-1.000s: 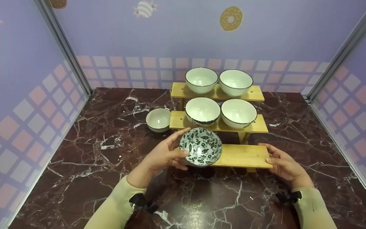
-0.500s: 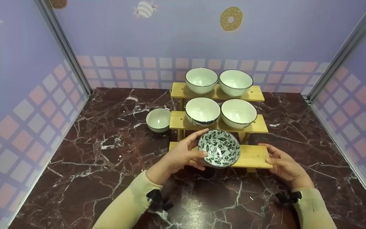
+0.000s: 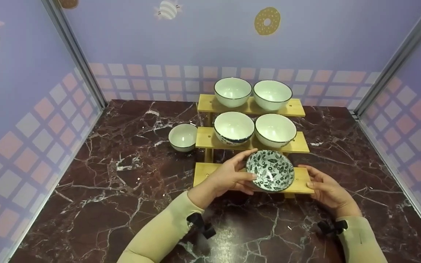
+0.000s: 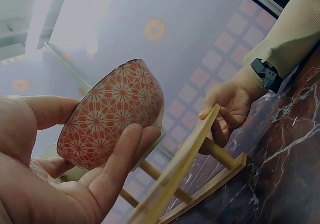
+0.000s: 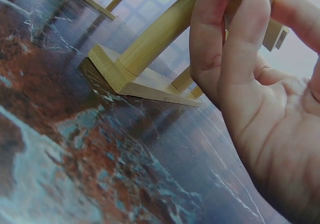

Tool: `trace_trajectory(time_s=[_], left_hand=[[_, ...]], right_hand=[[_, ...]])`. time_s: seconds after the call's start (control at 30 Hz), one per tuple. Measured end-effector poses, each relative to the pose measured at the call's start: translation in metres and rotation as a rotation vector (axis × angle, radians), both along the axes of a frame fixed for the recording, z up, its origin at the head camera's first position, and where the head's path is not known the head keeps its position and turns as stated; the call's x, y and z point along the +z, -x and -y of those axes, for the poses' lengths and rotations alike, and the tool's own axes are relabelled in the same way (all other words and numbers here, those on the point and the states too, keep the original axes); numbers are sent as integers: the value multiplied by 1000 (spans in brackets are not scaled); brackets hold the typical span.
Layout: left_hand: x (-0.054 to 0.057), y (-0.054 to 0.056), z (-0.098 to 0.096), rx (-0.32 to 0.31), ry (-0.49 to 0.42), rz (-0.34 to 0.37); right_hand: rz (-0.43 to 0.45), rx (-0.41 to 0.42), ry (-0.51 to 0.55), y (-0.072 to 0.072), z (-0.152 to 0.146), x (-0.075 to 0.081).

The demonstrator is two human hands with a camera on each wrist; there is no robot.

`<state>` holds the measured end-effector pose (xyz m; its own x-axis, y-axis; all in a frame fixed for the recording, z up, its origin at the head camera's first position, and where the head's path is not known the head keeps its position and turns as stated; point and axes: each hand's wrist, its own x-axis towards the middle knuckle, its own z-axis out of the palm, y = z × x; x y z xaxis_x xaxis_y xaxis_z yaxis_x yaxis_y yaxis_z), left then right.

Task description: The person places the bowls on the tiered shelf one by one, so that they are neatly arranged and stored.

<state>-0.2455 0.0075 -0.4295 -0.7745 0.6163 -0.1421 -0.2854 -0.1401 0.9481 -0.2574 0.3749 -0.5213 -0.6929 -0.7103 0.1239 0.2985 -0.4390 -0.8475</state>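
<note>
My left hand (image 3: 232, 176) grips a bowl (image 3: 270, 170) by its left side, thumb at the rim and fingers below. Inside, the bowl has dark leaves and flowers on white; its outside (image 4: 117, 114) is red with pale flowers, as the left wrist view shows. It is held over the right half of the lowest shelf (image 3: 204, 174) of a stepped wooden rack. At that shelf's right end, my right hand (image 3: 325, 190) pinches the board, thumb on top and fingers curled beneath. The right wrist view shows those fingers under the board, close to a round wooden leg (image 5: 155, 36).
Two white bowls, left (image 3: 233, 93) and right (image 3: 272, 95), stand on the top shelf (image 3: 205, 103). Two more, left (image 3: 234, 128) and right (image 3: 275, 130), sit on the middle shelf (image 3: 204, 137). A smaller bowl (image 3: 183, 137) rests on the marble-patterned table (image 3: 122, 197) left of the rack.
My left hand has carried the patterned bowl rightward along the lowest shelf, from its left part to its right part. The right hand has stayed on the shelf's end.
</note>
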Motion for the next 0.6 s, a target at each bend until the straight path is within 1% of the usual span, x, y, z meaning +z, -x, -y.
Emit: trace_trajectory(time_s=[0.27,0.47,0.6], left_hand=[[-6,4,-19,-17,1,15],[-9,6,-27,-1,-11,46],[-11,8,-30,4,-20,61]], right_hand=[[-3,-9,-6,0,0,0],[-13,10,4,1,0,1],[-8,9,9,0,1,0]])
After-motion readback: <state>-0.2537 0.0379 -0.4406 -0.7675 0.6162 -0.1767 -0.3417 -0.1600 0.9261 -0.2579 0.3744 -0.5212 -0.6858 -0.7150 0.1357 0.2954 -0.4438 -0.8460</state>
